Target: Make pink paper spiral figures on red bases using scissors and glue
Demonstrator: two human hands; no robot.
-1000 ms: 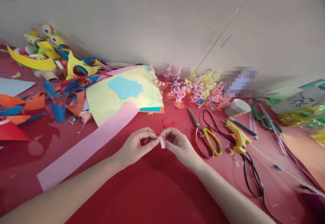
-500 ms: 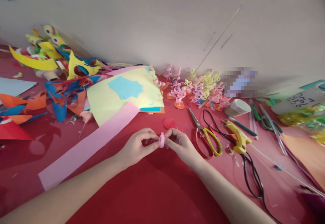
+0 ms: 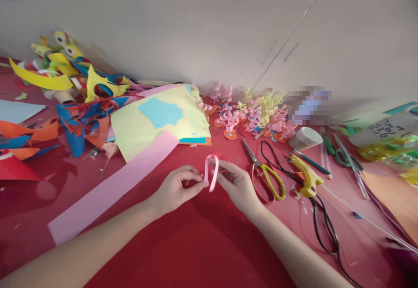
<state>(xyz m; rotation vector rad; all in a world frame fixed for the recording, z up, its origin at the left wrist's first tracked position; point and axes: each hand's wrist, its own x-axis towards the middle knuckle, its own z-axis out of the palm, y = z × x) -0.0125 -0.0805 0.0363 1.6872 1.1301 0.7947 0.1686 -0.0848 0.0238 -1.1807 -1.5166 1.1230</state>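
Your left hand [image 3: 178, 189] and right hand [image 3: 237, 184] meet over the near middle of the red bench [image 3: 196, 249], both clamped on a narrow pink strip [image 3: 211, 170] bent into an upright loop. Your left thumb and forefinger are pinched together on the loop's lower end. Your right fingers close on its right side, and a short tail hangs down between the two hands. The loop is lifted just clear of the bench.

To the left, a long pink paper band [image 3: 114, 188] lies flat and runs diagonally from the near left towards a pale yellow sheet [image 3: 143, 135]. That sheet carries a light blue cut-out [image 3: 160, 112] and rests on a small stack of coloured paper. Farther left is a tangle of blue, orange and yellow paper scraps [image 3: 81, 122].

Against the far wall, beyond your hands, stands a cluster of curled pink and yellow paper ornaments [image 3: 254, 115] on small orange discs. Just right of your right hand lie scissors with red and yellow handles [image 3: 266, 177], blades pointing away from you. Beside them rests a yellow glue gun [image 3: 303, 172], its black cord [image 3: 321, 222] trailing towards the near right. A roll of tape [image 3: 305, 138] and green-handled scissors [image 3: 342, 157] sit farther right, near an orange sheet [image 3: 395, 196] at the frame's edge.
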